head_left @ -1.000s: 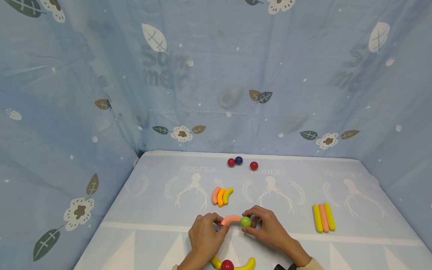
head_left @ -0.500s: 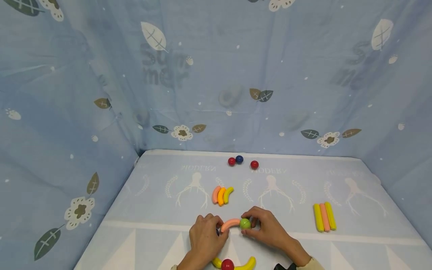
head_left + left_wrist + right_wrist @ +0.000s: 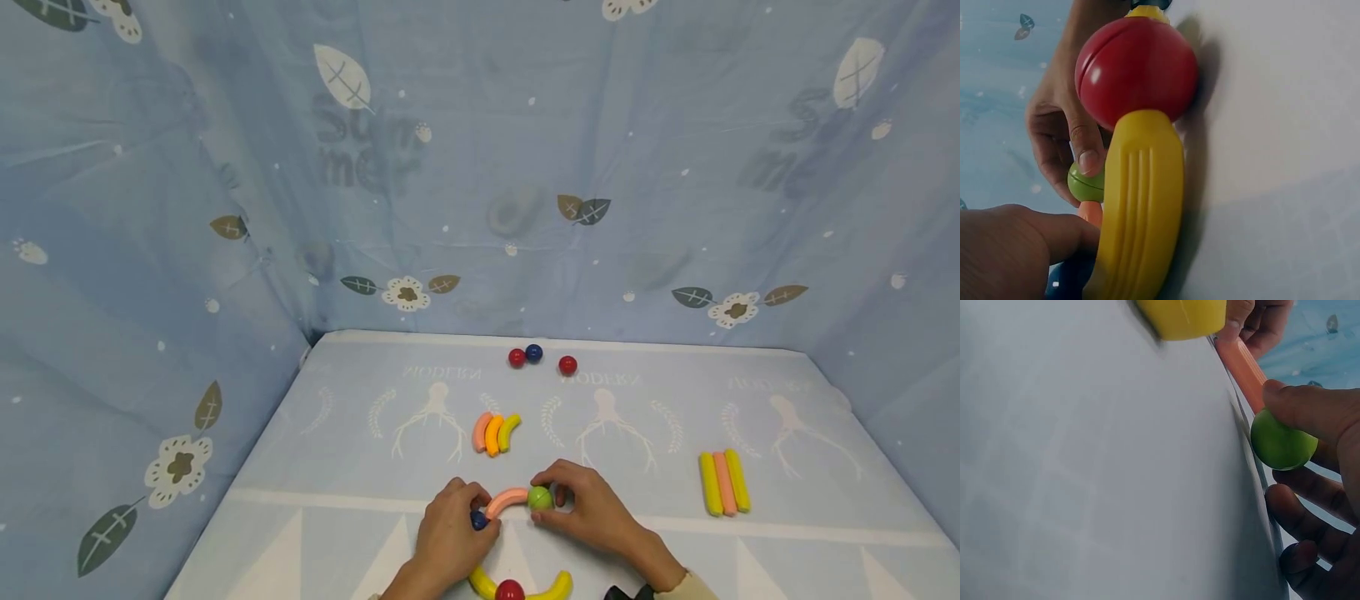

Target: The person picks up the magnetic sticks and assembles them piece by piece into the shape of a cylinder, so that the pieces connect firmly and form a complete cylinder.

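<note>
A red ball (image 3: pixel 517 358) and a navy ball (image 3: pixel 534 353) sit side by side near the far edge of a pale printed counter (image 3: pixel 300 467), a second red ball (image 3: pixel 567 366) nearby. Three curved pieces (image 3: pixel 492 435) in pink, orange and yellow lie closer; at right, three straight sticks (image 3: pixel 724 483), pink between yellows. Leaf-patterned blue cloth (image 3: pixel 472 167) hangs behind.

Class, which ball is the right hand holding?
The green ball is in the right hand; the other visible balls are all red or blue.
</note>
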`<state>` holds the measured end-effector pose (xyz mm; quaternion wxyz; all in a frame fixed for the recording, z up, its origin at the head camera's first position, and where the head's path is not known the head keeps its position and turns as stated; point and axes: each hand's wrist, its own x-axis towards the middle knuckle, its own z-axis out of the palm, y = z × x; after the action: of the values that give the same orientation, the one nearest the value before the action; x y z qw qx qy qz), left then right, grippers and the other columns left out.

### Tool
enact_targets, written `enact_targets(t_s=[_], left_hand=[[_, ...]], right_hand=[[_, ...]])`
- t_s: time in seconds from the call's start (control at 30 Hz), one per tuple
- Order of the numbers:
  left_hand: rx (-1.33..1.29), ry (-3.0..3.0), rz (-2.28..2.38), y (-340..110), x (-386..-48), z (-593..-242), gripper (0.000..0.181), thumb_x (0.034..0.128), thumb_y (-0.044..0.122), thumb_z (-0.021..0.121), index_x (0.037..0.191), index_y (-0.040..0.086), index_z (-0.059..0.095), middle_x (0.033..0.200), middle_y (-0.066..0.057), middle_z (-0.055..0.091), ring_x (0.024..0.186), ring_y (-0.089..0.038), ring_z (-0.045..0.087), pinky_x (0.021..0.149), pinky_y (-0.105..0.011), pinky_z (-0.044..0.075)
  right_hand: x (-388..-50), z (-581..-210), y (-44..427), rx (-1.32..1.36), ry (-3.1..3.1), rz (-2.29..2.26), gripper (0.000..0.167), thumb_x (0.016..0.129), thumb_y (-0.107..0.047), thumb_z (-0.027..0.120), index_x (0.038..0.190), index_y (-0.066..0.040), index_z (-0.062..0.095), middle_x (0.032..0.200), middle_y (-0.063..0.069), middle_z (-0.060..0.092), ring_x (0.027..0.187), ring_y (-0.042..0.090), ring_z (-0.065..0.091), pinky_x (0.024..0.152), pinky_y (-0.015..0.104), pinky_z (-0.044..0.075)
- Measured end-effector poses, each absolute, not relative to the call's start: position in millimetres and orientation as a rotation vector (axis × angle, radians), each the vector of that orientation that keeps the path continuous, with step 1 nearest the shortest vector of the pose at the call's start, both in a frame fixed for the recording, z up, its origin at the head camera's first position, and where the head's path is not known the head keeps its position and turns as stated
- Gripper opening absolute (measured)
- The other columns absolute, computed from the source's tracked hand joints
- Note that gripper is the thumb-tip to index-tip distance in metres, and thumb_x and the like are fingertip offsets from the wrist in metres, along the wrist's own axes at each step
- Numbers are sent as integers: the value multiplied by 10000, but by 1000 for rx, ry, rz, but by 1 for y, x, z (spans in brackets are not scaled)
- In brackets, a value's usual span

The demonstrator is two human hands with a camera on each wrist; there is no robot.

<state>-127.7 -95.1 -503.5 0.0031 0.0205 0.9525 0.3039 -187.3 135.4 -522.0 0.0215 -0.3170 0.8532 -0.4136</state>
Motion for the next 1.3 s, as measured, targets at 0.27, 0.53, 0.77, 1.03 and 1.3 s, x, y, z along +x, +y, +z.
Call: enact_targets(t_s=[0.27,0.53,0.77,1.03,1.3], left_hand=[[83,2953,1012,-98,-127,-505,270,767,349,830,912,177,682,779,85,471,692,-102,446,613,-277,369],[102,3018,945,-98,-127,-507,254,760,383,833,844,199,678,761,111,485,681,-64,480,619,-270,424],[111,3031,935,-97,-127,-509,228,792,360,802,804,203,636,746,105,475,645,-58,466,574,-256,404],[124,3082,939,-97,-128,-510,233,789,345,768,786,210,578,715,105,458,611,-61,424,516,-250,369],[68,3142,768,-98,-126,-509,229,765,382,723,718,245,545,656,115,420,606,-96,406,472,-287,343]], right_hand=[[-190,-522,135,-1055,2555,-1372,336,816,-273,815,1099,-138,695,974,-119,634,717,114,583,629,254,509],[-193,-523,140,-1088,2494,-1386,334,840,-291,792,1119,-139,688,991,-117,634,711,127,591,624,256,508],[-192,-524,139,-1090,2545,-1348,318,841,-292,793,1102,-134,701,966,-123,635,713,97,572,629,243,496],[-192,-524,137,-1099,2597,-1302,327,825,-305,806,1098,-159,700,962,-154,625,717,84,569,638,236,492],[-192,-522,132,-1087,2578,-1294,341,838,-334,790,1122,-172,692,978,-155,617,717,90,570,640,237,493]])
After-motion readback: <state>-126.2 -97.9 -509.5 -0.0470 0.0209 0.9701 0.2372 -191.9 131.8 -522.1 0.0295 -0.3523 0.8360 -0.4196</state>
